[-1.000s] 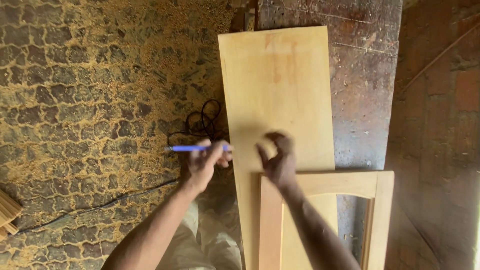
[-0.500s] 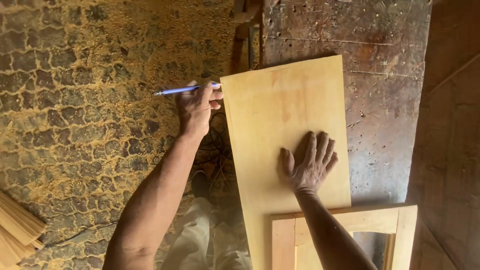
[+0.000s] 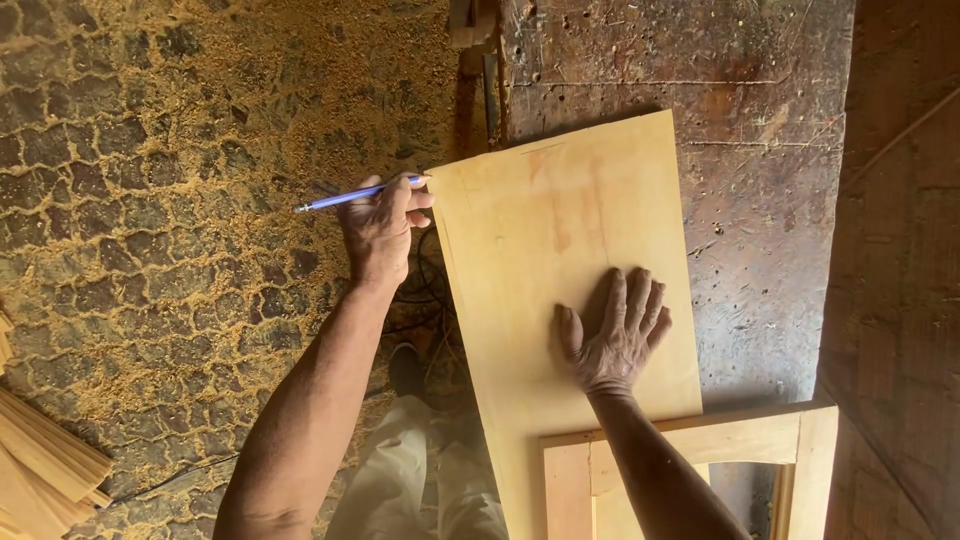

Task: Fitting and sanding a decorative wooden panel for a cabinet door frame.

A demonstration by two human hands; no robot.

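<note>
The left hand (image 3: 380, 230) pinches a blue pen (image 3: 355, 194) at the plywood panel's (image 3: 545, 230) ten-o'clock corner — the right hand (image 3: 615, 335) lies spread flat at its five o'clock.

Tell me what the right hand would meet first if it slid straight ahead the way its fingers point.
The right hand would stay on the plywood sheet until its far edge, then meet the dark workbench.

Two hands: left (image 3: 381, 228) and right (image 3: 612, 333). One pen (image 3: 352, 195), one plywood sheet (image 3: 560, 270), one wooden frame (image 3: 690, 460).
</note>
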